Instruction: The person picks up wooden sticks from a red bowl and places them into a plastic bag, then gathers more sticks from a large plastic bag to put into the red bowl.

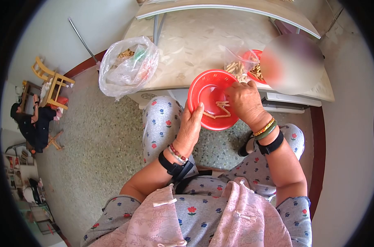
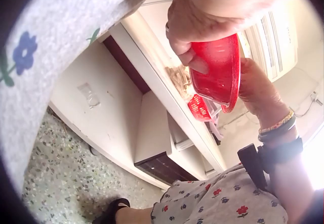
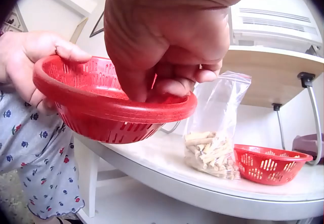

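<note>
My left hand (image 1: 189, 129) grips the near left rim of a red plastic basket (image 1: 201, 88) with slotted sides, thumb over the edge. The basket is held above my knees, in front of the table. Several pale tan sticks (image 1: 223, 116) lie in its bottom, toward the right. My right hand (image 1: 246, 103) reaches over the right rim with curled fingers. In the right wrist view its fingertips dip behind the basket's rim (image 3: 126, 107) and are hidden; I cannot tell whether they hold a stick.
On the table (image 1: 187, 45) stand a clear zip bag of short pale sticks (image 3: 207, 153) and a second red basket (image 3: 273, 165) with more pieces. A large clear plastic bag (image 1: 129, 68) sits at the table's left end. Far left, a person (image 1: 32, 123) sits near a wooden chair (image 1: 53, 84).
</note>
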Tool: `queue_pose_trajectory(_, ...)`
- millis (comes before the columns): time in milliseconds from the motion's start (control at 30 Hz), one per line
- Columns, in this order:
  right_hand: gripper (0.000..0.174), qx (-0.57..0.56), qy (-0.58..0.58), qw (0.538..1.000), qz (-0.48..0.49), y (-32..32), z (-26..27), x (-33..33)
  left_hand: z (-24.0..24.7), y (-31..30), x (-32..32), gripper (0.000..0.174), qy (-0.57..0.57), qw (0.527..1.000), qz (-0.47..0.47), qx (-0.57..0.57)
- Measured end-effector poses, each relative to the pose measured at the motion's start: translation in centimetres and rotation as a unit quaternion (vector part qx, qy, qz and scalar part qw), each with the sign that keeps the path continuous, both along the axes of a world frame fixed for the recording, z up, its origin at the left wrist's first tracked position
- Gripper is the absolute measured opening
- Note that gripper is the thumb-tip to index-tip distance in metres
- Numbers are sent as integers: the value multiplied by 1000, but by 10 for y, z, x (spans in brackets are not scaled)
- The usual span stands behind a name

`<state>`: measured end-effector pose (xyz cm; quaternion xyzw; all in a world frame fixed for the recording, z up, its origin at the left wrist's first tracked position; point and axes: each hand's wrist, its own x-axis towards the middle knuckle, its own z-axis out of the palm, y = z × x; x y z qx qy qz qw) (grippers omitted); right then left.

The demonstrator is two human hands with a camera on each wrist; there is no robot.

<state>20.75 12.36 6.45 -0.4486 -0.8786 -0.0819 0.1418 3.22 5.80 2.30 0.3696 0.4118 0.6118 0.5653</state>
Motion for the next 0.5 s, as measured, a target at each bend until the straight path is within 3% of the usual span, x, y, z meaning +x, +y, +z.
queue_pose_trajectory(333, 6, -51, -71, 996, -29, -10, 6, -10, 4, -1, 2, 38, 27, 1000, 3, 13)
queue_pose_trajectory(500, 7, -1, -84, 996, -6, -11, -6, -13, 6, -1, 0, 40, 83, 995, -2, 45)
